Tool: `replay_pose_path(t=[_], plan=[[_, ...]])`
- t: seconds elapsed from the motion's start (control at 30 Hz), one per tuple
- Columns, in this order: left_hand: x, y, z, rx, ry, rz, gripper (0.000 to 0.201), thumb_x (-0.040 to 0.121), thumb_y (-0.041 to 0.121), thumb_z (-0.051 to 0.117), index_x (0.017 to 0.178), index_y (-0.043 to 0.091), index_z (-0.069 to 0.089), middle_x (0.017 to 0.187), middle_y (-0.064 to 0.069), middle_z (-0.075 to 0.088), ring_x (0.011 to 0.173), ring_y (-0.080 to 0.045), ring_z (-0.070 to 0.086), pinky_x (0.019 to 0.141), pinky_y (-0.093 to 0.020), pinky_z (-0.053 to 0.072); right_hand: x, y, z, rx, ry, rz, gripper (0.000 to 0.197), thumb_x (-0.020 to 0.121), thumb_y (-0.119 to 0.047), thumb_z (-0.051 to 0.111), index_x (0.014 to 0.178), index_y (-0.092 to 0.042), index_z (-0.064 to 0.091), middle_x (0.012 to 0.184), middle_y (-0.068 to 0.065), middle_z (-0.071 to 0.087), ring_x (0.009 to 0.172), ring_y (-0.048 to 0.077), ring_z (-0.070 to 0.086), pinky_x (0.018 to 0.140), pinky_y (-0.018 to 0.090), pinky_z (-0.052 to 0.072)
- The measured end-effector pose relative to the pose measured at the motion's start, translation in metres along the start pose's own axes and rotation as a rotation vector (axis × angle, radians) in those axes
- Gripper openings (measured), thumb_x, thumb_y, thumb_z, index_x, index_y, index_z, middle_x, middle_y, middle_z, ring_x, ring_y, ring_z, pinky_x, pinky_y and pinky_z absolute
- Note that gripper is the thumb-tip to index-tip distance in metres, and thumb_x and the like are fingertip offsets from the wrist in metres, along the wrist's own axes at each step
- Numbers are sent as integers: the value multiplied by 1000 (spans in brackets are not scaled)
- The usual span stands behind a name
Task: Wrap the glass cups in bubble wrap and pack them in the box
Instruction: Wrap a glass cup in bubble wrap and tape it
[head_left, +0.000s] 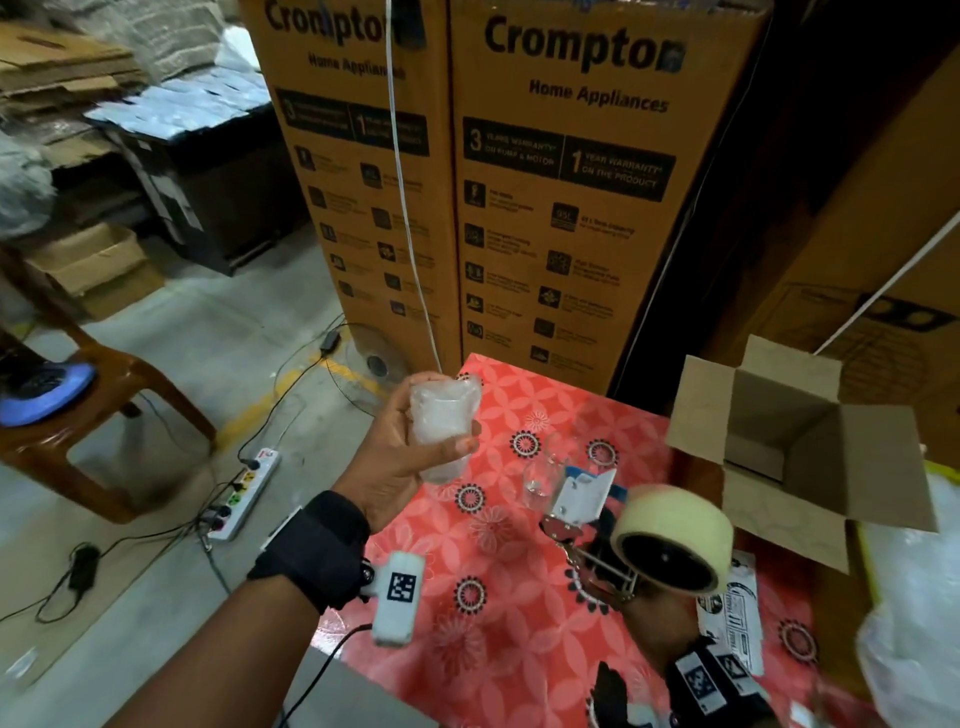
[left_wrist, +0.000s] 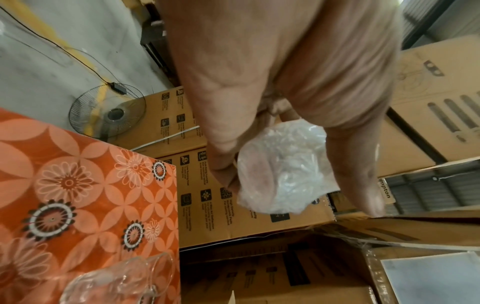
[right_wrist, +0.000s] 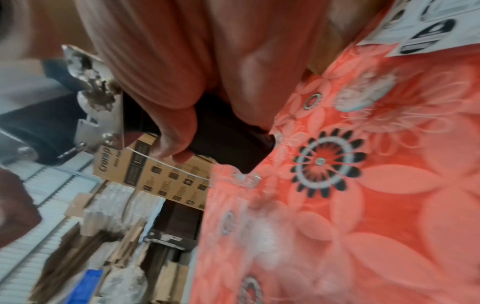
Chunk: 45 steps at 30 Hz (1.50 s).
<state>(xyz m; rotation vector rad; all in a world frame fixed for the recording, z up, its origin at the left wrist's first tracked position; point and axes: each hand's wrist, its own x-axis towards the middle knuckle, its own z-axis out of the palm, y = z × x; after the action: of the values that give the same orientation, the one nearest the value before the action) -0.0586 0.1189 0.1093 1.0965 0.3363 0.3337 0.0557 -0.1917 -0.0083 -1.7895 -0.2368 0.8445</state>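
My left hand (head_left: 431, 452) holds a glass cup wrapped in bubble wrap (head_left: 440, 415) above the far left corner of the red flowered table (head_left: 498, 613). In the left wrist view its fingers (left_wrist: 223, 156) curl round the wrapped cup (left_wrist: 280, 174). My right hand (head_left: 649, 618) grips the black handle (right_wrist: 228, 142) of a tape dispenser (head_left: 582, 499), which carries a pale roll of tape (head_left: 675, 535), just over the table. Bare glass cups (head_left: 543, 470) stand on the table between my hands. The open cardboard box (head_left: 779, 447) sits at the right.
Tall printed cartons (head_left: 545, 182) stand right behind the table. A brown chair (head_left: 104, 415), a power strip (head_left: 244, 488) with cables and a fan grille (head_left: 374, 364) are on the floor at the left. Clear plastic (head_left: 909, 649) and a printed sheet (head_left: 732, 613) lie at the right.
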Motion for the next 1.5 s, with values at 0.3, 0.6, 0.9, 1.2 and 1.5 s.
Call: replay_pose_path(t=[0.3, 0.6, 0.9, 1.2, 1.5], plan=[[4, -15, -4, 46, -28, -60, 70, 77, -11, 83, 126, 31, 56, 116, -26, 63, 91, -43, 68, 84, -63, 60, 5, 69, -1, -21, -237, 76, 22, 89, -4, 79, 108, -11, 72, 70, -15, 75, 61, -4, 65, 62, 13, 47], [2, -22, -10, 83, 93, -63, 90, 63, 19, 102, 140, 20, 54, 119, -21, 66, 100, -38, 69, 90, -58, 60, 29, 101, 27, -73, -535, 228, 36, 74, -48, 91, 78, -19, 70, 76, -5, 64, 71, 9, 58, 77, 27, 44], [-12, -29, -38, 128, 131, -135, 72, 84, 9, 81, 140, 17, 36, 137, -27, 55, 104, -36, 71, 85, -57, 64, 26, 126, 13, -45, -504, 348, 82, 64, -32, 102, 129, 1, 65, 107, 18, 71, 95, 26, 69, 86, 37, 52], [-16, -45, -43, -148, 180, -130, 54, 97, 8, 68, 142, 30, 48, 147, -25, 50, 111, -58, 66, 98, -78, 49, 17, 50, -1, -983, -143, 40, 44, 84, -71, 69, 87, -31, 51, 88, -11, 60, 79, 4, 57, 68, 23, 45], [-12, -58, -37, -351, 300, -336, 63, 109, 46, 52, 146, -5, 51, 130, -26, 69, 116, -40, 72, 93, -49, 64, 41, -110, 142, -269, -428, -637, 101, 74, -30, 97, 155, -26, 38, 154, -5, 43, 137, 17, 52, 110, 38, 51]])
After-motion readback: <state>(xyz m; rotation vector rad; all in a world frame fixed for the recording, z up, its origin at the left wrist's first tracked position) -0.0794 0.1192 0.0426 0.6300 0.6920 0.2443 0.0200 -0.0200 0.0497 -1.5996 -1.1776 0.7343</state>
